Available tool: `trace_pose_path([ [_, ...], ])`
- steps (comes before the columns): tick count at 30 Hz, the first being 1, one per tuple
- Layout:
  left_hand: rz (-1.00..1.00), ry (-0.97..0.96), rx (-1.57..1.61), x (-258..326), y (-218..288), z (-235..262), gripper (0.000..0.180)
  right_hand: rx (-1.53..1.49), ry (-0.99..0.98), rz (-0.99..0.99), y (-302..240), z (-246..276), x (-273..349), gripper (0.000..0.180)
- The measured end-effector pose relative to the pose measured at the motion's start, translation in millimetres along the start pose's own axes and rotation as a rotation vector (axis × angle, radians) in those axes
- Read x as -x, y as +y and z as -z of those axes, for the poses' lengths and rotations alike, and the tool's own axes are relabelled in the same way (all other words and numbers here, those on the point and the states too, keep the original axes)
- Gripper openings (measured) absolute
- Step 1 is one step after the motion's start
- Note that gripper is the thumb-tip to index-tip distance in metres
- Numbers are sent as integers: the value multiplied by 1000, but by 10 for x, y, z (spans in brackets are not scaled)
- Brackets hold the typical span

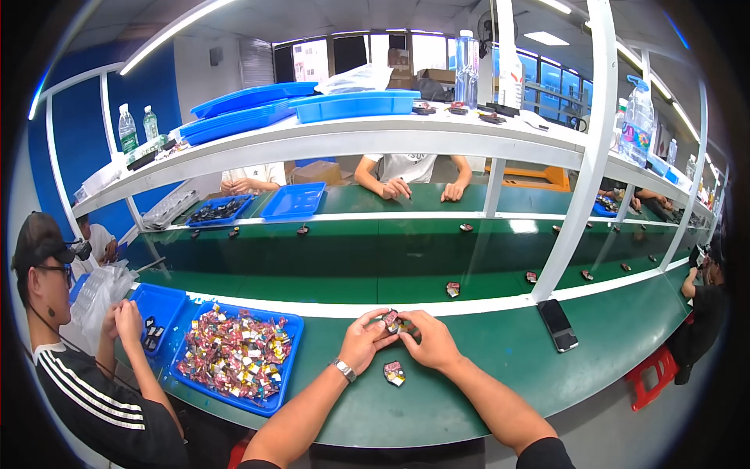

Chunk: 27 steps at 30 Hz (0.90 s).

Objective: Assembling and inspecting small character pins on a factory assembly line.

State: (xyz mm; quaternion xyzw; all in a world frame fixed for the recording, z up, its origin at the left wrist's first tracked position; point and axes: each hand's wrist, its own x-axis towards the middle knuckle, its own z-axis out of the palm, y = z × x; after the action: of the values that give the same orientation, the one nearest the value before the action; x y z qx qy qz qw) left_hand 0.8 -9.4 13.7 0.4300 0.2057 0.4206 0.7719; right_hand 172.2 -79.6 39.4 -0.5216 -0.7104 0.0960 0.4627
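A small, flat packet in black, red and white is held up above the counter, near its far edge. The left hand has its fingers closed on it from the left. The right hand is at its right edge, fingers bent and nearly together; whether they grip it cannot be told. A silver metal wristwatch circles the left wrist.

Just below the hands, a similar red, white and yellow packet lies flat on the smooth green counter. To the left, a blue rectangular plastic tray carries a heap of small pink, yellow and white pieces. Beside it, a second blue tray holds a few black pieces, near the raised hands of a co-worker in a black shirt. Well to the right lies a black rectangular phone. Beyond a white rail, more small packets lie spread along a green belt.
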Motion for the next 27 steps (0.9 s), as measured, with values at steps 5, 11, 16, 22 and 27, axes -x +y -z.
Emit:
trace_pose_path([
  [5, 15, 17, -113, 2, -4, 26, 33, 208, 117, 226, 38, 12, -55, 37],
  [11, 51, 8, -169, 15, 20, -32, 34, 293, 101, 333, 91, 50, -68, 27],
  [16, 62, 21, -169, 19, 32, -39, 34, 353, 60, 408, 130, 20, -43, 30],
  [22, 64, 30, -273, 22, 16, -55, 31, 386, 3, 379, 121, 32, -49, 25],
  [27, 55, 7, -378, 6, -22, -38, 30, 300, -82, 362, 178, 76, -68, 19],
])
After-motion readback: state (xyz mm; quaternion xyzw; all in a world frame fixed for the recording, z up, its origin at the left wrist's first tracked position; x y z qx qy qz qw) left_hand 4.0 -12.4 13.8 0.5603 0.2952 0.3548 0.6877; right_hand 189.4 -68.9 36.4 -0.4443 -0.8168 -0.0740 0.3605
